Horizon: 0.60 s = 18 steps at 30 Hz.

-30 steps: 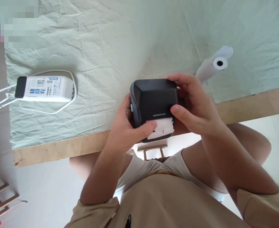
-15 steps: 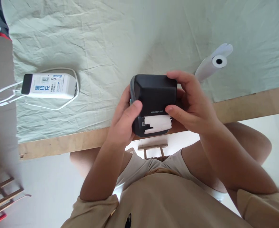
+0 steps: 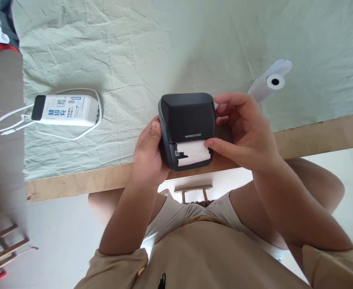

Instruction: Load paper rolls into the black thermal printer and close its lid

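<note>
A black NIIMBOT label printer is held above the table's front edge, lid side up. A torn-edged white paper strip sticks out of its front slot. My left hand is closed around the printer's left side, thumb along the edge and the other fingers hidden beneath. My right hand is at the right side. Its thumb tip rests at the paper's upper right edge, and its index finger is by the printer's upper right corner. The remaining fingers are curled beside the casing.
A white paper roll with a loose end lies on the green cloth at right. At left sits a white charging block with white cables. The wooden table edge runs in front of my legs.
The printer has shifted slightly left and turned a little. My left thumb has moved off its top to the side, and my right hand has loosened, with its thumb now at the paper's edge.
</note>
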Each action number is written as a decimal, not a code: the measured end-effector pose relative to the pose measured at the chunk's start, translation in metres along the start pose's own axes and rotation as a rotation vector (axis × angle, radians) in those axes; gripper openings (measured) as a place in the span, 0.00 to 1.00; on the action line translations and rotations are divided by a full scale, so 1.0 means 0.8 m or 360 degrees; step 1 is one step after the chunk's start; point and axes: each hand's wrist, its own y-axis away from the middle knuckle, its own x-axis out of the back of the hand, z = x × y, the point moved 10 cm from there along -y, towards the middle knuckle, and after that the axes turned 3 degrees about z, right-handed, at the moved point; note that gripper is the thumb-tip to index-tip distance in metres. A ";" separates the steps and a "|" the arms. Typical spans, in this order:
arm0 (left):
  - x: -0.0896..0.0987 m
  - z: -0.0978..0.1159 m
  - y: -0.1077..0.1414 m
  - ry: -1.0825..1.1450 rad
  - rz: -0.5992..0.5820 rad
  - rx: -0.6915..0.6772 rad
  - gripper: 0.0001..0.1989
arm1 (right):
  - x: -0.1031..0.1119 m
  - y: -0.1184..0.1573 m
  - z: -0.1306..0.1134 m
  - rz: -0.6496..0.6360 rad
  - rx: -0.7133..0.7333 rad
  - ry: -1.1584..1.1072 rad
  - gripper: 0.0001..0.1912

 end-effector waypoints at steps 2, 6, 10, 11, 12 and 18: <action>0.001 -0.001 -0.001 -0.0016 -0.0006 0.0019 0.21 | 0.010 -0.001 -0.010 0.0095 0.0050 -0.0047 0.29; -0.002 -0.010 0.000 -0.0160 -0.0084 0.0114 0.18 | 0.028 0.000 -0.035 0.0304 0.0167 -0.0165 0.14; 0.003 -0.010 0.002 -0.0278 -0.0009 0.0140 0.17 | 0.046 0.003 -0.058 0.0653 0.0312 -0.0103 0.07; 0.003 -0.009 0.003 -0.0295 0.0013 0.0143 0.16 | 0.045 0.002 -0.063 0.0672 0.0324 -0.0057 0.08; 0.004 -0.008 0.004 -0.0309 0.0031 0.0151 0.16 | 0.043 -0.001 -0.067 0.0660 0.0323 0.0007 0.08; -0.003 -0.008 0.009 -0.0293 0.0024 0.0203 0.15 | -0.001 -0.019 -0.085 0.0114 0.0364 0.1036 0.09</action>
